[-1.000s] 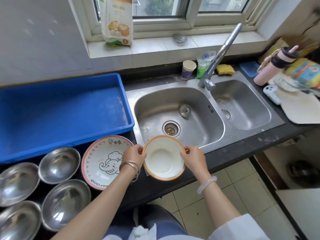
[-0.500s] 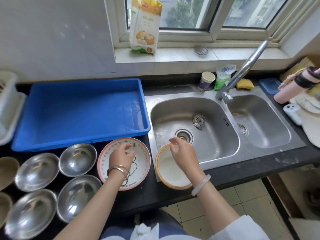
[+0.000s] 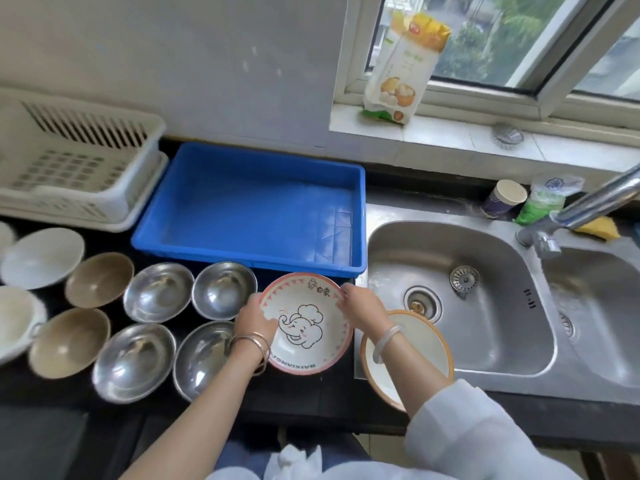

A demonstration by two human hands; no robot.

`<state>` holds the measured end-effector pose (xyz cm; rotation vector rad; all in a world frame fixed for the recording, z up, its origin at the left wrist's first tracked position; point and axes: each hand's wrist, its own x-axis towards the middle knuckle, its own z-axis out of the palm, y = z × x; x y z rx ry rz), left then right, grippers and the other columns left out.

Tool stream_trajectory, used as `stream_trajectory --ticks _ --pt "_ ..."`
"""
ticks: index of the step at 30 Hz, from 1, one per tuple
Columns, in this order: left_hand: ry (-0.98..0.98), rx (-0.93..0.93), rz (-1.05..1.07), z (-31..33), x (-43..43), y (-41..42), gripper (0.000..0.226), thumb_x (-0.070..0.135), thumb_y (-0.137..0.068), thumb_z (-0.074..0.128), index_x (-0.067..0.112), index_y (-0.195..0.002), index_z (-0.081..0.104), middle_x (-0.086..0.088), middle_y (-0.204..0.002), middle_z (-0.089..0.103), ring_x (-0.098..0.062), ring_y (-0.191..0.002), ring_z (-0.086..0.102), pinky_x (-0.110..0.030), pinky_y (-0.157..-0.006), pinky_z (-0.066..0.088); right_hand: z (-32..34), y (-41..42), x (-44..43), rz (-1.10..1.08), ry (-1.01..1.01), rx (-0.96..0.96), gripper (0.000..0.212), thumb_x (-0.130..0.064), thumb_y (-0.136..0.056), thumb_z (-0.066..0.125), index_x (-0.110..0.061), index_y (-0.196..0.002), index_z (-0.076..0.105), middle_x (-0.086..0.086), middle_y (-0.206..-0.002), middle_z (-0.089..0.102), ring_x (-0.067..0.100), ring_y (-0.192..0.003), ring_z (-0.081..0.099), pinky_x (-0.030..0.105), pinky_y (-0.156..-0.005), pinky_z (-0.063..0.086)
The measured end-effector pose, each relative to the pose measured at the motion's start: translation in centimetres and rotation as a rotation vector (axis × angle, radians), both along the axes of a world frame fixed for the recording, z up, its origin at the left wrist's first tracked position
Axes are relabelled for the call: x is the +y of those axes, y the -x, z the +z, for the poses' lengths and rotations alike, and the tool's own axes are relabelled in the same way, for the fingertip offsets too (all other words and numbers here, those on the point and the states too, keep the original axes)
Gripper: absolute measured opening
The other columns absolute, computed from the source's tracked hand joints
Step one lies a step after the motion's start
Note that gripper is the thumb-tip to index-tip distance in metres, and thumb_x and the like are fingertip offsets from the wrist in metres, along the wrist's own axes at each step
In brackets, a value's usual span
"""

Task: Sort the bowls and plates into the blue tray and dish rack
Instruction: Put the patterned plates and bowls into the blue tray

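Note:
A pink-rimmed elephant plate (image 3: 306, 325) lies on the dark counter just in front of the empty blue tray (image 3: 256, 209). My left hand (image 3: 254, 318) grips its left rim and my right hand (image 3: 362, 304) grips its upper right rim. The orange-rimmed white bowl (image 3: 426, 344) rests at the sink's front edge, partly under my right forearm. Several steel bowls (image 3: 157, 292) and brown bowls (image 3: 98, 278) stand to the left. The white dish rack (image 3: 74, 168) sits empty at far left.
A double steel sink (image 3: 460, 296) with a faucet (image 3: 588, 206) lies to the right. White bowls (image 3: 41, 256) sit at the far left edge. A paper cup (image 3: 504, 199), green pouch and yellow sponge (image 3: 599, 228) line the sink's back. A food bag (image 3: 403, 60) leans on the windowsill.
The orange-rimmed bowl was put down at the sink's edge and both hands moved left onto the elephant plate. The view swung left, bringing the dish rack in.

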<state>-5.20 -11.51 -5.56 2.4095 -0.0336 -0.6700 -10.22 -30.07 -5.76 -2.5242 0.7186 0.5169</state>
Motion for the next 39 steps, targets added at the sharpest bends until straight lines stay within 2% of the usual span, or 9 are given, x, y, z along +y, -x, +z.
stream_trajectory --ticks 4,10,14,17,20,23,29,35,39 --pt "0.012 0.018 0.080 -0.3 0.3 -0.4 0.039 -0.001 -0.083 0.048 0.010 -0.119 0.050 -0.012 -0.106 0.066 -0.030 -0.089 0.063 -0.035 -0.068 0.050 -0.1 -0.1 -0.4 0.000 -0.029 -0.035 0.017 -0.014 -0.092 0.045 -0.010 -0.087 0.061 0.007 -0.083 0.064 0.024 -0.075 0.058 0.030 -0.059 0.041" --pt "0.125 -0.042 0.189 0.2 0.9 -1.1 0.022 0.003 -0.085 0.054 0.013 -0.103 0.064 -0.004 -0.100 0.071 -0.017 -0.079 0.062 -0.029 -0.066 0.051 1.6 0.3 -1.1 -0.015 -0.066 -0.074 0.014 -0.017 -0.090 0.051 -0.017 -0.077 0.055 0.000 -0.071 0.055 0.021 -0.068 0.051 0.023 -0.046 0.030" --pt "0.287 -0.044 0.271 1.6 1.4 -2.6 0.015 0.010 -0.083 0.061 0.014 -0.096 0.067 -0.003 -0.092 0.072 -0.011 -0.070 0.062 -0.019 -0.060 0.046 3.8 -0.6 -1.8 -0.054 -0.122 -0.118 0.012 -0.016 -0.087 0.054 -0.015 -0.078 0.062 0.006 -0.080 0.064 0.027 -0.076 0.063 0.035 -0.063 0.055" --pt "0.404 -0.042 0.371 3.0 1.8 -4.2 0.014 0.022 -0.081 0.067 0.016 -0.093 0.068 0.001 -0.085 0.068 -0.007 -0.069 0.062 -0.017 -0.060 0.046 5.3 -2.0 -2.3 -0.171 -0.234 -0.218 0.016 -0.016 -0.086 0.057 -0.012 -0.093 0.070 0.009 -0.091 0.069 0.029 -0.081 0.069 0.046 -0.074 0.059" --pt "0.491 -0.038 0.407 4.3 2.3 -6.1 0.006 0.029 -0.083 0.064 0.024 -0.087 0.065 0.003 -0.087 0.069 -0.016 -0.079 0.065 -0.031 -0.077 0.053 6.6 -4.1 -2.1 -0.242 -0.296 -0.303 0.015 -0.015 -0.085 0.059 -0.015 -0.095 0.071 0.006 -0.088 0.069 0.028 -0.078 0.071 0.046 -0.074 0.059" --pt "0.587 -0.002 0.431 5.1 2.9 -8.2 0.016 0.025 -0.088 0.057 0.017 -0.100 0.062 -0.010 -0.099 0.068 -0.026 -0.086 0.064 -0.043 -0.084 0.055 7.4 -6.7 -1.3 -0.292 -0.360 -0.346 0.010 -0.012 -0.085 0.060 -0.017 -0.089 0.067 0.008 -0.085 0.070 0.023 -0.064 0.072 0.039 -0.066 0.061" --pt "0.759 0.125 0.557 5.2 4.7 -13.3 0.015 0.017 -0.091 0.051 0.016 -0.105 0.056 -0.005 -0.085 0.060 -0.017 -0.066 0.058 -0.028 -0.046 0.057 7.3 -12.9 1.3 -0.389 -0.492 -0.374 0.006 -0.016 -0.089 0.061 -0.017 -0.093 0.064 0.004 -0.072 0.068 0.016 -0.056 0.069 0.025 -0.050 0.058" --pt "0.795 0.170 0.633 2.5 6.1 -19.6 0.026 0.008 -0.092 0.048 0.005 -0.117 0.055 -0.013 -0.099 0.058 -0.026 -0.082 0.058 -0.030 -0.059 0.054 4.3 -18.9 4.0 -0.478 -0.570 -0.333 0.015 -0.011 -0.090 0.056 -0.005 -0.100 0.065 0.010 -0.066 0.063 0.020 -0.050 0.062 0.028 -0.051 0.059" --pt "0.758 0.178 0.603 0.0 6.9 -23.2 0.026 0.006 -0.092 0.044 0.009 -0.114 0.058 -0.012 -0.100 0.059 -0.027 -0.090 0.056 -0.031 -0.064 0.053 2.1 -21.8 5.4 -0.544 -0.580 -0.293 0.015 -0.011 -0.090 0.054 -0.009 -0.102 0.062 0.006 -0.064 0.064 0.018 -0.051 0.063 0.027 -0.049 0.057"
